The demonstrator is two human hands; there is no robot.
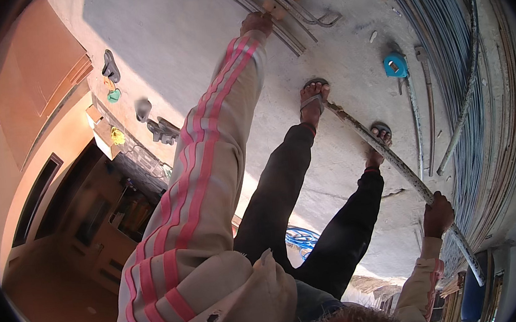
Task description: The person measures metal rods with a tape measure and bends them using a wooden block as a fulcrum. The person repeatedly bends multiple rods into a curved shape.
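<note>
My right hand is wrapped round a long, paint-spattered metal bar. The bar slants from beside my foot down past my hand. At the top, my left hand is stretched far forward, its fingers closed at the thin metal rods on the floor. What lies within those fingers is hidden. Just beyond them is a small piece of wood, and one rod there has a bent, hooked end. My sleeves are pale with pink stripes.
Long bundled steel rods line the right side, with another spattered bar across them. A blue tape measure sits near my sandalled feet. Loose footwear lies to the left by a doorway. Blue coiled hose or cable shows behind my legs.
</note>
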